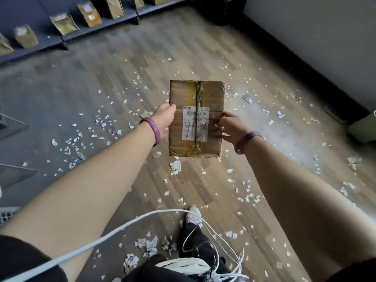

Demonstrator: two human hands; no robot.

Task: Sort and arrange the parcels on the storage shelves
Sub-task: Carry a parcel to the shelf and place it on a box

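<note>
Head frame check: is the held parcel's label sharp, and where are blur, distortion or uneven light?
Head view: the parcel, gripped by the left hand and right hand, is fairly sharp, though small print on its label is unreadable; shelf parcels top left are blurred, the shelf edge bows from wide-angle distortion, the floor is brighter at right.

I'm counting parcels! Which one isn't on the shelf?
The brown cardboard box with the white barcode label: the left hand and right hand hold it above the wooden floor, while the yellowish parcels stand on the dark shelf.
</note>
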